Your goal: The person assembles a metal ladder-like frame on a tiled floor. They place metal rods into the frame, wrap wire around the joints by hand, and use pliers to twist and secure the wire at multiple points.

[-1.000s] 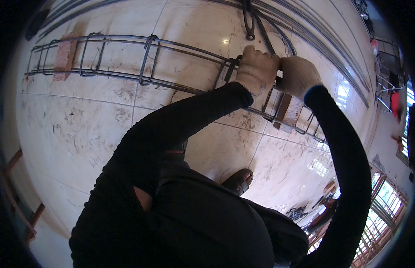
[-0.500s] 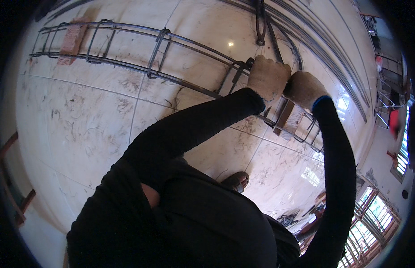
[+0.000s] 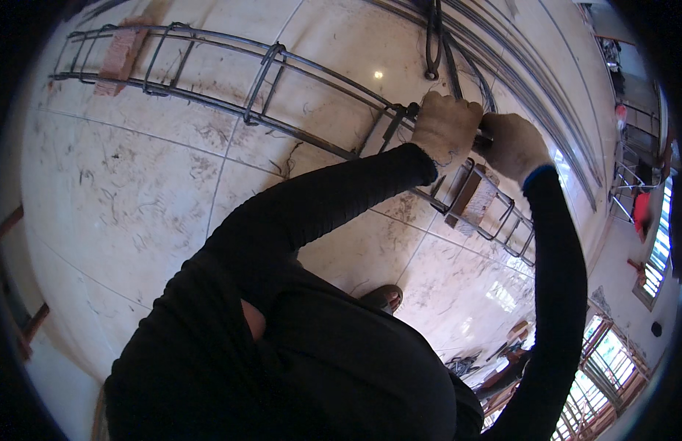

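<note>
A long cage of dark steel rebar (image 3: 311, 138), bound with square stirrups, runs across the tiled floor from far left to right. My left hand (image 3: 445, 131), in a beige work glove, is closed in a fist over the cage; what it grips is hidden. A dark knob-like end sticks out at that fist's left side. Right beside it, my gloved right hand (image 3: 516, 148) has its fingers curled at a short dark metal piece (image 3: 484, 140), too covered to name. One brick block (image 3: 120, 59) props the cage at the left, another (image 3: 479, 195) at the right.
Loose steel bars (image 3: 554, 121) lie in a bundle along the far right. A dark looped metal tool (image 3: 432, 55) lies beyond my left hand. My sandalled foot (image 3: 387, 297) stands on the near side of the cage. A window with a lattice (image 3: 602, 375) is at lower right.
My right hand has turned and shifted slightly right, uncovering the dark metal piece between my hands. My left fist stays closed over the cage. The view has shifted a little.
</note>
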The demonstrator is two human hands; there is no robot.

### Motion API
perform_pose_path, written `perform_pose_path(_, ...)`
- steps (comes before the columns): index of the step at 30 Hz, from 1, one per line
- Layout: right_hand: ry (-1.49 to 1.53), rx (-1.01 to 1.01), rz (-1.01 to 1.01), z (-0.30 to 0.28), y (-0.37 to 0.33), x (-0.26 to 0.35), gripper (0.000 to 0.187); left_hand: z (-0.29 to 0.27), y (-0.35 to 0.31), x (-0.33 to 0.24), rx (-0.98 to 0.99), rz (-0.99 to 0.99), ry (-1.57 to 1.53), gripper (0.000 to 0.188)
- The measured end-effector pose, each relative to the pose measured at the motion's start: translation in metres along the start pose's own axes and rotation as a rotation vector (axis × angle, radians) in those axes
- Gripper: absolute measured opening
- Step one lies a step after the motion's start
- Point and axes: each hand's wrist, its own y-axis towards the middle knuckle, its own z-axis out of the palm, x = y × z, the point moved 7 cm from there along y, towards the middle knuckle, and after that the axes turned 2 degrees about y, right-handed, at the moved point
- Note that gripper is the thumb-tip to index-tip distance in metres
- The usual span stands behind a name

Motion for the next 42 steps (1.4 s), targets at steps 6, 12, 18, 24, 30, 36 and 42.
perform_pose_path(6,-0.133,-0.338,-0.020,0.000,-0.017,0.018,0.024,0.000,0.001,0.007,0.066,0.012,0.076,0.017)
perform_pose_path(12,-0.272,-0.585,-0.062,0.005,-0.026,0.026,0.030,0.010,-0.015,0.010,-0.144,-0.015,0.067,0.020)
perform_pose_path(18,-0.096,-0.567,-0.041,0.011,-0.025,0.011,0.024,0.007,-0.020,0.012,-0.295,-0.054,0.002,0.022)
perform_pose_path(24,-0.143,-0.616,-0.185,0.017,-0.028,0.012,0.026,0.003,-0.024,0.008,-0.419,-0.027,0.027,0.025)
perform_pose_path(30,-0.315,-0.693,-0.237,0.006,-0.023,0.023,0.026,-0.005,-0.017,0.011,-0.450,-0.043,-0.017,0.026)
perform_pose_path(36,-0.344,-0.815,-0.329,-0.004,-0.020,0.020,0.032,-0.001,0.003,0.013,-0.105,-0.194,0.146,0.024)
perform_pose_path(42,-0.402,-0.592,-0.166,-0.020,-0.012,0.033,0.029,-0.006,0.007,0.017,-0.045,-0.224,0.092,0.019)
